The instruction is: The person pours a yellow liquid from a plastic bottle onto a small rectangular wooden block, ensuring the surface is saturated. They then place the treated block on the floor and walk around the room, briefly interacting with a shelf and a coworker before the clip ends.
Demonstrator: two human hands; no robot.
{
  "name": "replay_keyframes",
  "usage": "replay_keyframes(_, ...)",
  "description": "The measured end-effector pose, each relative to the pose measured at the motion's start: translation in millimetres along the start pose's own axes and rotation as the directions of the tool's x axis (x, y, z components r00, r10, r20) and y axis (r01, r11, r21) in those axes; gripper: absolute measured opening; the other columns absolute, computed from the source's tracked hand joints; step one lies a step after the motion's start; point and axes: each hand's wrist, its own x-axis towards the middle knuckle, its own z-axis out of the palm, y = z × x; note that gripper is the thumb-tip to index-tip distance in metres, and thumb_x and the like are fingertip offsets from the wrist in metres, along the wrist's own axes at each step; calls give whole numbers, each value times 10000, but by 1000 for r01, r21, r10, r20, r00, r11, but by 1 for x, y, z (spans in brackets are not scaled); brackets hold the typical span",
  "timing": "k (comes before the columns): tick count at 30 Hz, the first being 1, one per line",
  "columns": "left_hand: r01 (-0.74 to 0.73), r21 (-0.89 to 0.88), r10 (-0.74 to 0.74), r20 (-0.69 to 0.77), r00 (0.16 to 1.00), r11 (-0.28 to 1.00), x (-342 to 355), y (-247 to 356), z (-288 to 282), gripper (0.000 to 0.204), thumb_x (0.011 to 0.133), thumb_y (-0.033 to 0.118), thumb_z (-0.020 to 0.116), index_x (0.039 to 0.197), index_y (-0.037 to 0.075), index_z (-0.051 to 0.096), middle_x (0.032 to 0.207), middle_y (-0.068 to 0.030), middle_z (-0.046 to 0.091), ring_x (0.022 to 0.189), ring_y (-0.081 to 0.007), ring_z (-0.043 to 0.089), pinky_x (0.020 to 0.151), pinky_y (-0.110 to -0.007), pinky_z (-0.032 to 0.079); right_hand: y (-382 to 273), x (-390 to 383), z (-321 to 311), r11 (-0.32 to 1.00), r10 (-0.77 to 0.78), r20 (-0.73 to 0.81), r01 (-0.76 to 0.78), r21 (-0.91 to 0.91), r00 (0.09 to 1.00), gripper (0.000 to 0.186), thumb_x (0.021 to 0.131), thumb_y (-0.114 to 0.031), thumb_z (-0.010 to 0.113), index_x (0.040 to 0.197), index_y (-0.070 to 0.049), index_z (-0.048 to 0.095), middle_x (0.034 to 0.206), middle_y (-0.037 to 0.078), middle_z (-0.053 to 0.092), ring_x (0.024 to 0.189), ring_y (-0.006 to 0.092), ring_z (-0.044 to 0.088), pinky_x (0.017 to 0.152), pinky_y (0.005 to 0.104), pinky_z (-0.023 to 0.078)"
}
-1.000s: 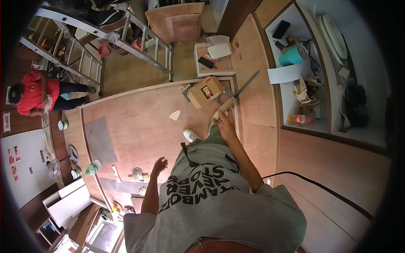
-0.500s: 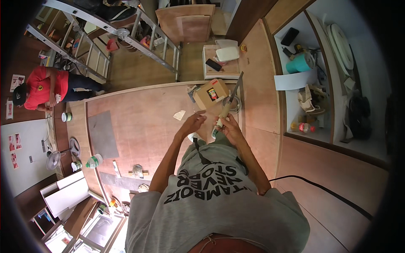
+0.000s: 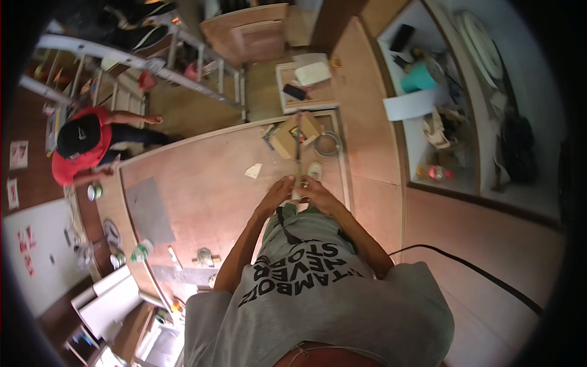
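Observation:
A long narrow tool with a tan handle and a thin dark, blade-like shaft (image 3: 298, 144) points away from me, over the cardboard box. My right hand (image 3: 319, 197) is closed around its handle end. From the other side, my left hand (image 3: 281, 194) is closed at the same handle, its fingers meeting the right ones. The fingers hide most of the handle, and blur keeps the exact kind of tool unclear. Beyond the hands lie the open cardboard box (image 3: 282, 144) and a coil of grey cable (image 3: 328, 145) on the wooden panel floor (image 3: 202, 177).
An aluminium ladder (image 3: 202, 87) stands at the far left, with a person's shoe above it. Another person in a red shirt (image 3: 64, 166) bends at the left. Open shelves (image 3: 422, 183) line the right. A black cable (image 3: 465, 260) runs beside me. A plastic bottle (image 3: 142, 251) is at the left.
My left hand has come in to the handle. The tool has swung from slanting right to pointing straight ahead. The person in red has leaned forward, one arm stretched out.

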Motion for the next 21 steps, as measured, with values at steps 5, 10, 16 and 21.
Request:
replay_keyframes(5, 60, 49, -58, -40, 998, 997, 23, -33, -2, 505, 966, 447, 370, 1077, -20, 526, 968, -87, 586, 877, -140, 556, 748, -270, 456, -18, -13, 8, 988, 70, 72, -60, -140, 995, 574, 876, -311, 611, 1327, -56, 363, 1152, 70, 512, 1011, 135, 512, 765, 277, 470)
replay_keyframes(10, 88, -107, -99, -105, 989, 990, 27, -31, -1, 423, 953, 403, 396, 875, 26, 571, 730, -57, 554, 642, -122, 530, 528, -260, 411, -21, -16, -9, 929, 110, 83, -73, -363, 990, 435, 892, -359, 577, 1172, -34, 504, 1051, 61, 573, 913, 137, 573, 751, 254, 474)
replay_keyframes(16, 260, -203, -284, -99, 954, 944, 18, -86, -56, 373, 941, 393, 452, 935, 27, 520, 771, -69, 561, 633, -142, 558, 533, -271, 467, 28, -8, -63, 843, -128, -212, -6, -538, 969, 337, 831, -284, 640, 1042, -27, 587, 917, 79, 617, 789, 167, 595, 672, 288, 494)
replay_keyframes(21, 302, 99, -272, -239, 932, 948, -5, -171, -118, 464, 873, 476, 524, 760, 32, 593, 630, -53, 579, 509, -160, 540, 458, -305, 413, 97, -25, -122, 995, -36, -550, -24, -101, 835, 225, 890, -192, 553, 1066, -53, 534, 831, 51, 585, 677, 113, 569, 552, 223, 463)
